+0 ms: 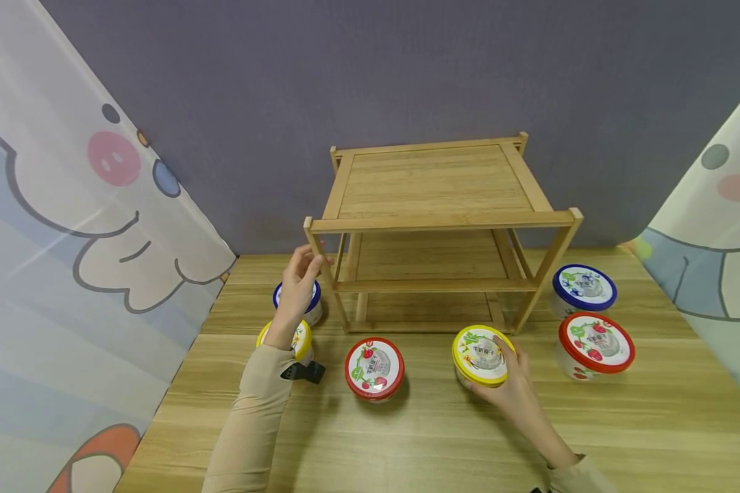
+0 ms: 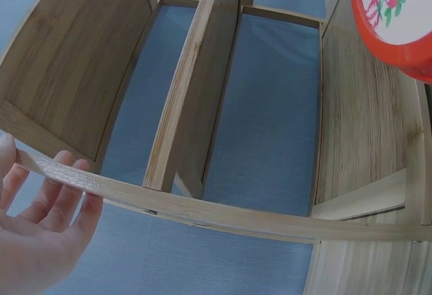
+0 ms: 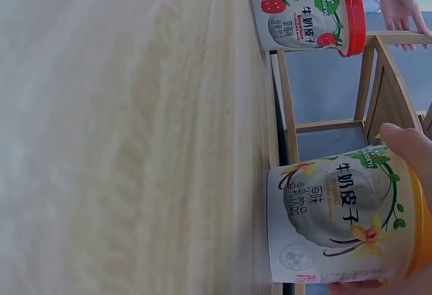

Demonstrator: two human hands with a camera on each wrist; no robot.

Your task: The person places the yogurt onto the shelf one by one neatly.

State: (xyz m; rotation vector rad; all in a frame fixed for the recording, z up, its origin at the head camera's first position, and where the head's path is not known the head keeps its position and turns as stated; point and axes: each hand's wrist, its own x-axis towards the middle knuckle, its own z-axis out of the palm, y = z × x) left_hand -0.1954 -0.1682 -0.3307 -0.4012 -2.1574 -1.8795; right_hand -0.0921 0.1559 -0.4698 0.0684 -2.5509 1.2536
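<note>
My right hand (image 1: 513,378) grips a white tub with a yellow lid (image 1: 482,355), thumb and fingers spread around its sides. In the right wrist view this tub (image 3: 337,217) shows a vanilla flower and stands on the wooden table. At the left front post of a wooden shelf rack (image 1: 438,219) is my left hand (image 1: 299,277). The left wrist view has the post (image 2: 202,208) between that hand's thumb and fingers. A red-lidded strawberry tub (image 1: 375,370) stands before the rack, between the two hands.
Under the left arm are a blue-lidded tub (image 1: 312,308) and another yellow-lidded tub (image 1: 302,340), both partly covered. Right of the rack stand a blue-lidded tub (image 1: 584,287) and a larger-looking red-lidded tub (image 1: 596,344). A grey partition (image 1: 407,75) rises behind; cartoon-printed curtains hang at both sides.
</note>
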